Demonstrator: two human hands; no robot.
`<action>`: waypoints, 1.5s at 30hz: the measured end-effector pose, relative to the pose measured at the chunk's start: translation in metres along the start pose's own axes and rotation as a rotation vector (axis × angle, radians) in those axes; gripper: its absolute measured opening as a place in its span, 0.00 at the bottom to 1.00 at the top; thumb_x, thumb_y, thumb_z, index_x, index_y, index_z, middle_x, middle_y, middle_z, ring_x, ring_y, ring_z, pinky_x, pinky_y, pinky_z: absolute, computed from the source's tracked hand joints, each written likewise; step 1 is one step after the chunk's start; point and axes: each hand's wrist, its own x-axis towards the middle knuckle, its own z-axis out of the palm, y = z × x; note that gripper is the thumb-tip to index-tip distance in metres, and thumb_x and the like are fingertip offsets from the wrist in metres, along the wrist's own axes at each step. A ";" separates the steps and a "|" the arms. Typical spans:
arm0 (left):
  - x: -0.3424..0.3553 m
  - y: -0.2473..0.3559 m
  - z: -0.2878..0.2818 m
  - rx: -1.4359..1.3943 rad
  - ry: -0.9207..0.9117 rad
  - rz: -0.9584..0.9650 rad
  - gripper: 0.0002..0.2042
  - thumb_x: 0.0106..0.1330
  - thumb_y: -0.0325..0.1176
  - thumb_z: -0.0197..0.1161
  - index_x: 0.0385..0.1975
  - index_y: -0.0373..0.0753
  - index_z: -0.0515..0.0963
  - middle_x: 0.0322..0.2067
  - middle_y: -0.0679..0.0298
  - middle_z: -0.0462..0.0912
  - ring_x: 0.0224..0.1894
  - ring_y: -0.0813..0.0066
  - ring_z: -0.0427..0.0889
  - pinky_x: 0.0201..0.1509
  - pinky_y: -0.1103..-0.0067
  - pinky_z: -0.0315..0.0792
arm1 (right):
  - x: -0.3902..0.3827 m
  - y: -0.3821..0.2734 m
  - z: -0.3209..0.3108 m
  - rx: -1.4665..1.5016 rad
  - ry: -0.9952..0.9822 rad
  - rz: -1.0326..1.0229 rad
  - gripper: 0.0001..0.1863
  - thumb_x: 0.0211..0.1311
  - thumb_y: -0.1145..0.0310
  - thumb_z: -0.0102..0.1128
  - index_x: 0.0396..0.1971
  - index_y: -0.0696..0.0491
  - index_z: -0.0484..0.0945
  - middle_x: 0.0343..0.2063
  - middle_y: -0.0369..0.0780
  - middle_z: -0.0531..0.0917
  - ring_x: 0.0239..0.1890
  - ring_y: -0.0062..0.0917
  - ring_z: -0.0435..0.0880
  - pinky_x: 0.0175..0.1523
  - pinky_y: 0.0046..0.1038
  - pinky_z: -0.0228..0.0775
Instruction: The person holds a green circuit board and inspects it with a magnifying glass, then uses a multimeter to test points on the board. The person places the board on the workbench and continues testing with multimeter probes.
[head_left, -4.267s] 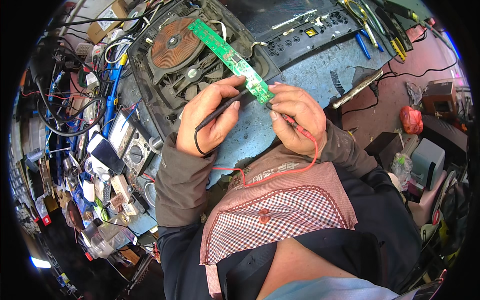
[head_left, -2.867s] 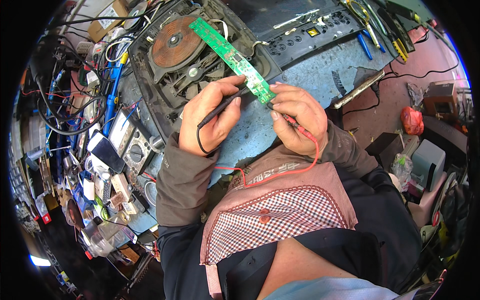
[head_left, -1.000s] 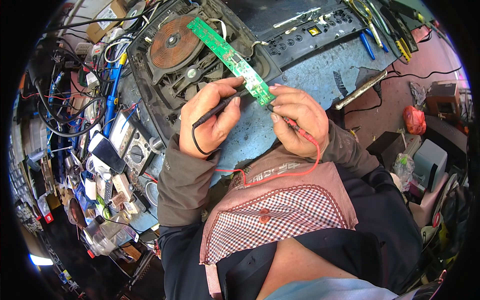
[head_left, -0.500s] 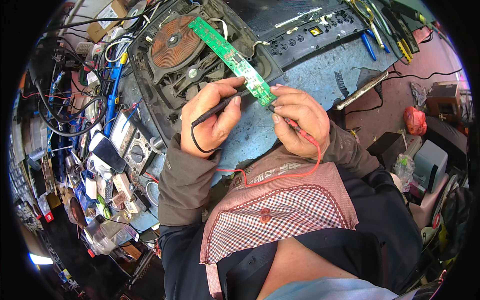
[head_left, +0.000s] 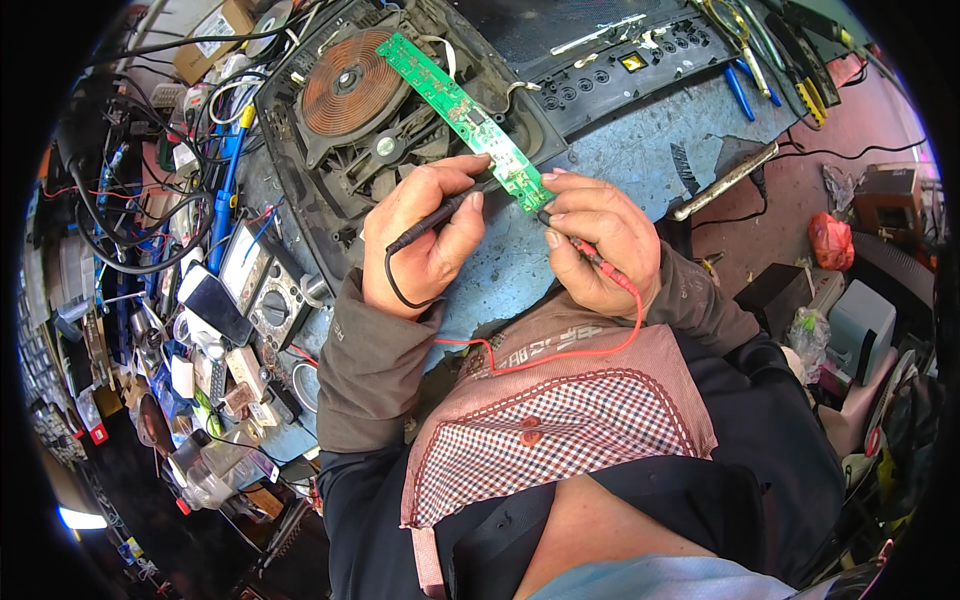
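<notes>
A long, narrow green circuit board [head_left: 450, 103] slants over an opened induction cooker [head_left: 400, 130], its near end between my hands. My left hand [head_left: 420, 235] is closed round a black test probe [head_left: 428, 222], whose tip end points at the board; fingertips rest by the board's left edge. With my right hand [head_left: 605, 240] I pinch the board's near right corner and hold a probe with a red lead [head_left: 622, 280] in the same fingers. The exact contact of the probe tips is hidden by my fingers. A multimeter [head_left: 275, 302] with a dial lies at the left.
Left of the cooker, a phone-like dark slab [head_left: 214, 308], a blue tool [head_left: 230, 170] and tangled cables crowd the bench. A black panel [head_left: 600, 95] lies at the back. Pliers [head_left: 808, 100] and a worn stick-like bar [head_left: 725, 180] are at the right.
</notes>
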 end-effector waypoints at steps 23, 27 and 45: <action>0.003 0.003 0.002 -0.008 0.009 0.014 0.07 0.71 0.21 0.72 0.45 0.30 0.83 0.51 0.51 0.93 0.46 0.68 0.92 0.50 0.75 0.84 | -0.001 -0.001 -0.001 -0.002 -0.005 0.002 0.13 0.56 0.84 0.76 0.41 0.61 0.84 0.40 0.48 0.89 0.52 0.49 0.94 0.61 0.48 0.88; -0.002 0.003 -0.002 -0.014 -0.026 -0.006 0.05 0.75 0.22 0.69 0.46 0.28 0.83 0.54 0.46 0.93 0.53 0.62 0.92 0.59 0.71 0.83 | 0.000 -0.002 -0.002 0.003 -0.034 -0.008 0.14 0.57 0.86 0.74 0.42 0.61 0.84 0.42 0.49 0.88 0.53 0.50 0.94 0.62 0.49 0.88; 0.003 0.003 0.000 -0.045 0.016 0.061 0.07 0.73 0.25 0.72 0.45 0.31 0.84 0.50 0.51 0.93 0.45 0.67 0.93 0.49 0.74 0.85 | -0.007 -0.004 -0.001 -0.046 -0.061 0.022 0.12 0.66 0.86 0.69 0.47 0.62 0.80 0.46 0.53 0.88 0.56 0.52 0.92 0.63 0.49 0.87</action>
